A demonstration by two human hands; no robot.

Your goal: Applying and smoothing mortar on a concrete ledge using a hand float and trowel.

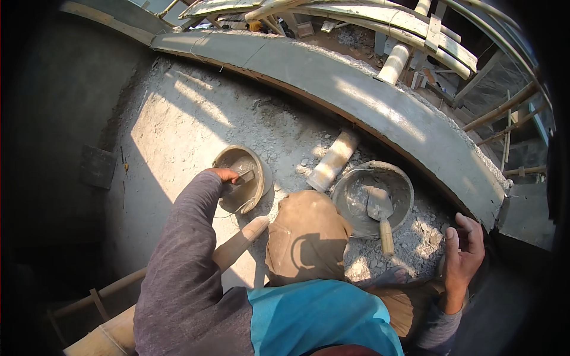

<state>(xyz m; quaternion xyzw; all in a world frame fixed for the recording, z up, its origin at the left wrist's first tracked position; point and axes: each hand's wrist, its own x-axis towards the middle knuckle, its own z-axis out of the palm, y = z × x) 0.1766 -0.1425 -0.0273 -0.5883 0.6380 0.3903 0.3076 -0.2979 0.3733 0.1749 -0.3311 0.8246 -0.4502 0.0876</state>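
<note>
My left hand [224, 175] is closed on a flat tool [246, 177] inside a mortar-smeared bucket [259, 196] at centre-left. My right hand [464, 255] is raised at the right, fingers loosely curled and apart, holding nothing. To its left sits a round basin [402, 199] with grey mortar, a trowel [378, 207] lying in it with its wooden handle over the rim. My trousered knee [306, 237] is between the two containers. A pale cylinder [332, 160] lies on the rubble-strewn floor [172, 136] just behind the basin.
A grey concrete ledge [320, 89] curves across the back and right, with bamboo scaffolding [393, 64] and planks beyond it. A dark wall [65, 95] stands at left. Bamboo poles [107, 335] run along the lower left, and a small board [95, 166] is by the wall.
</note>
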